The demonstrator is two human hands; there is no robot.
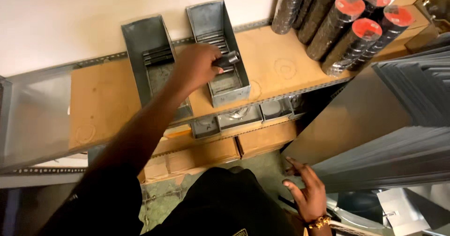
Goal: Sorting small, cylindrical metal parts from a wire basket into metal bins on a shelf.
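Up at twelve o'clock from where I stand, my left hand [197, 67] is reaching over the plywood shelf [103, 100], fingers closed around a short dark metal cylinder [227, 59], a stubby fitting of some kind, and it sits right over the open top of the right-hand metal bin [229, 89]. That bin is a narrow galvanized box, and I can see more dark pieces stacked at its far end. Just beside it, at eleven o'clock, stands a second metal bin [140, 34] of the same build, my forearm crossing its near end, with a row of dark bars lying inside. Both bins rest on the bare wooden shelf, which carries faint ring marks and runs along a perforated steel angle rail [281, 95] against a pale wall. Over at one o'clock, stacks of black tape rolls with red cores [347, 29] lean on the shelf. Below the shelf edge a row of small metal trays [239, 118] peeks out, and under those, brown cardboard boxes [206, 154]. At three o'clock, big sheets of grey sheet metal [398, 142] fan out in layers. My right hand [304, 194] is down at five o'clock, fingers spread wide and holding nothing, fingertips close to the lowest sheet's edge, though I cannot tell whether they touch it; a gold bracelet [319, 223] is at the wrist. The floor below shows greenish and rough.
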